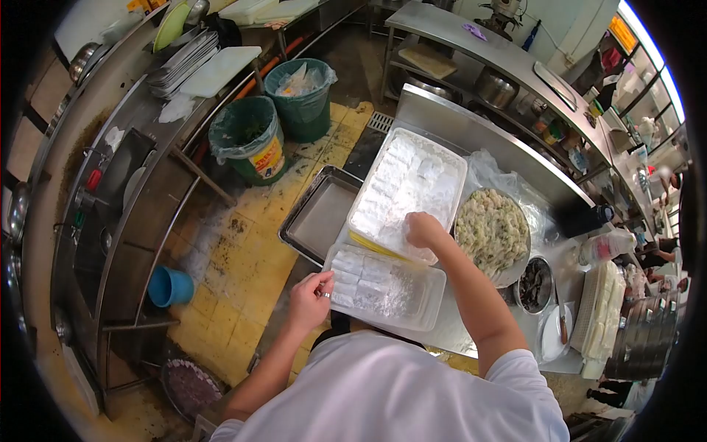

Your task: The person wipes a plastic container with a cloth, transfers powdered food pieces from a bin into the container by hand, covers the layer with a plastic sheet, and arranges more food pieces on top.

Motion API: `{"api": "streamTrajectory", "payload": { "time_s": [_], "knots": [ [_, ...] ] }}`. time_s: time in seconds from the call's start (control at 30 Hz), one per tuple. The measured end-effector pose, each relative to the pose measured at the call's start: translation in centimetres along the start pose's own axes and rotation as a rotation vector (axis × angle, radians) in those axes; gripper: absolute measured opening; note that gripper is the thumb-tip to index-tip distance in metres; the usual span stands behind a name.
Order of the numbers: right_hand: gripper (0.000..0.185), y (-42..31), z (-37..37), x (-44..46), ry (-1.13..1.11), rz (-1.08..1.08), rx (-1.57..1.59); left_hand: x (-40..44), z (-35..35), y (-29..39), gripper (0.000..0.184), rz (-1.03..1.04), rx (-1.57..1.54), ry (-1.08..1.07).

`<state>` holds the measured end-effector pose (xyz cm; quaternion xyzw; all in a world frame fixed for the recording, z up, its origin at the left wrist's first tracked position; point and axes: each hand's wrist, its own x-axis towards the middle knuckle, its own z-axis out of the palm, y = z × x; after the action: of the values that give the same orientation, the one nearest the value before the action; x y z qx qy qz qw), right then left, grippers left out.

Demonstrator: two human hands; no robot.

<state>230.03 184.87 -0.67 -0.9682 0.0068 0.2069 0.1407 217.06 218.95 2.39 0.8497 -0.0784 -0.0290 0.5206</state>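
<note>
My left hand, with a ring on one finger, grips the left edge of a translucent plastic container. White, flour-dusted pieces lie in rows in its left part, with loose powder at the right. My right hand reaches into the near right part of a larger white tray. Its fingers are curled down toward the powder, and whatever they hold is hidden. Powdered white pieces fill the far and left parts of that tray. Something yellow shows beneath its near edge.
Right of the tray stand a large bowl of pale, greenish filling, a smaller bowl of dark pieces and a knife on a white plate. An empty metal pan sits left. Green bins stand on the yellow floor.
</note>
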Motion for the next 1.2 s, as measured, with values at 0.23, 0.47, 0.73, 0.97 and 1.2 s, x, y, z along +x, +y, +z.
{"api": "streamTrajectory", "payload": {
  "time_s": [0.23,0.47,0.73,0.97,1.2],
  "knots": [
    [0.029,-1.0,0.2,-2.4,0.153,-0.145,0.225,-0.8,-0.6,-0.3,0.022,0.009,-0.038,0.011],
    [0.027,-2.5,-2.8,-9.0,0.521,-0.078,0.374,-0.7,-0.4,-0.2,0.021,0.000,-0.038,-0.014],
    [0.025,-7.2,7.3,-16.2,0.295,-0.238,0.641,-0.2,0.2,0.5,0.021,0.011,-0.057,-0.046],
    [0.029,-7.4,10.6,-16.1,0.365,-0.549,-0.001,0.2,1.2,1.1,0.021,0.027,-0.032,-0.097],
    [0.029,-7.9,10.7,-15.1,0.402,-0.504,-0.089,0.5,1.2,1.4,0.021,0.027,-0.043,-0.096]
  ]
}}
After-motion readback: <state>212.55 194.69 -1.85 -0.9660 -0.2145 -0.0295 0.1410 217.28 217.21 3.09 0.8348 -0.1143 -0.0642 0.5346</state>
